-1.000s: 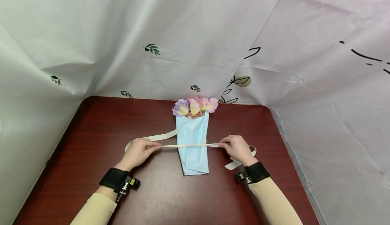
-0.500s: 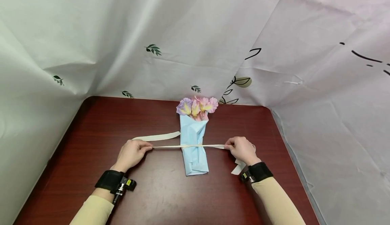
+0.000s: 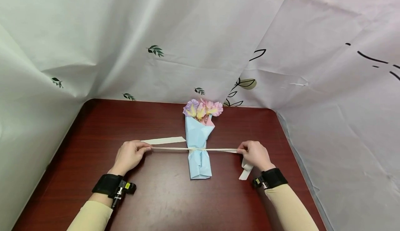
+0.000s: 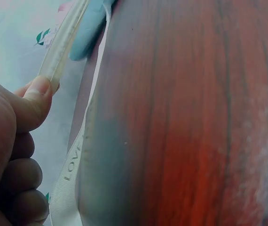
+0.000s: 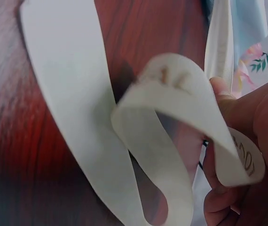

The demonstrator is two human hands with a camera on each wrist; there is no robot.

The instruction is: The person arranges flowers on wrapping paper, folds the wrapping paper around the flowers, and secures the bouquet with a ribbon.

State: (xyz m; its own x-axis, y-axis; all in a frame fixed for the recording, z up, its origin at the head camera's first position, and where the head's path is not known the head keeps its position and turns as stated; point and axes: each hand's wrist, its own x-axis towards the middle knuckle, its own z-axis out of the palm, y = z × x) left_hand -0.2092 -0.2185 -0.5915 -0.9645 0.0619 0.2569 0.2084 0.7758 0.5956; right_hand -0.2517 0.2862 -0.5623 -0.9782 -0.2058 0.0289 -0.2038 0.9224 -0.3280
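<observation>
A bouquet of pink, purple and yellow flowers [image 3: 201, 109] in light blue wrapping paper [image 3: 197, 133] lies on the table. A cream ribbon [image 3: 170, 148] crosses its lower half and cinches the paper into a waist. My left hand [image 3: 129, 156] pinches one side of the ribbon between thumb and forefinger, left of the bouquet. On the other side my right hand [image 3: 254, 153] pinches the ribbon, which runs taut between both hands. The right tail hangs in a loop, with printed letters in the right wrist view. The left wrist view shows "LOVE" on the left tail.
The dark red wooden table [image 3: 168, 203] has rounded far corners. A white curtain [image 3: 175, 71] with leaf prints hangs behind it and along both sides. The ribbon's left tail [image 3: 167, 140] lies on the table, its cut end next to the bouquet.
Both hands have moved apart, the left one leftward and the right one rightward, still pinching the ribbon. The wrapping has narrowed where the ribbon crosses it, and the flowers have bunched slightly.
</observation>
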